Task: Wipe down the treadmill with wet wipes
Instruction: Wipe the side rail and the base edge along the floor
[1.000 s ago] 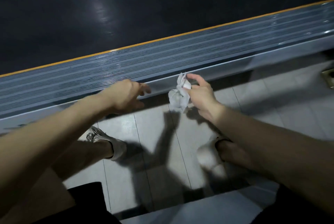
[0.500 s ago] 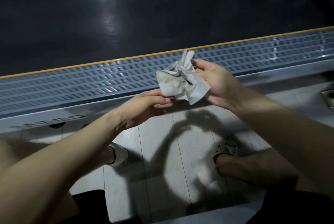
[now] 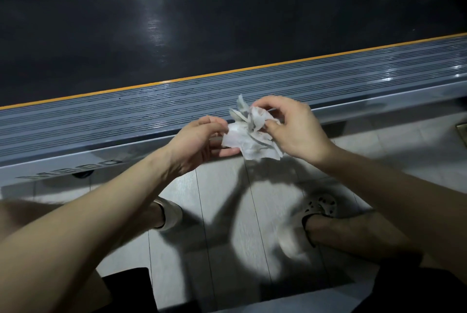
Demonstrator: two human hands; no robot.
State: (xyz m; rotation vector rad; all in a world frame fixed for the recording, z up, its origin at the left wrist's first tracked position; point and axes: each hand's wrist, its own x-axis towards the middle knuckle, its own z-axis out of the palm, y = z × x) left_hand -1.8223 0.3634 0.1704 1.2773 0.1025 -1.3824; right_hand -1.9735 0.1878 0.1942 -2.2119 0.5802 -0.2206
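My left hand (image 3: 199, 141) and right hand (image 3: 295, 131) both pinch the crumpled wet wipe (image 3: 250, 142), held in the air near the treadmill's grey side rail (image 3: 126, 115). I think I am pulling it open; next it needs a clean side pressed on the rail.

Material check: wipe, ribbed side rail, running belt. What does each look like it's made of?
Wipe: thin nonwoven or paper, matte white with grey smudges; it crumples into soft folds.
Side rail: grey plastic or coated metal, can't tell which; fine grooves with glossy highlights.
Belt: black, probably rubbery sheet; smooth, with a soft light reflection.
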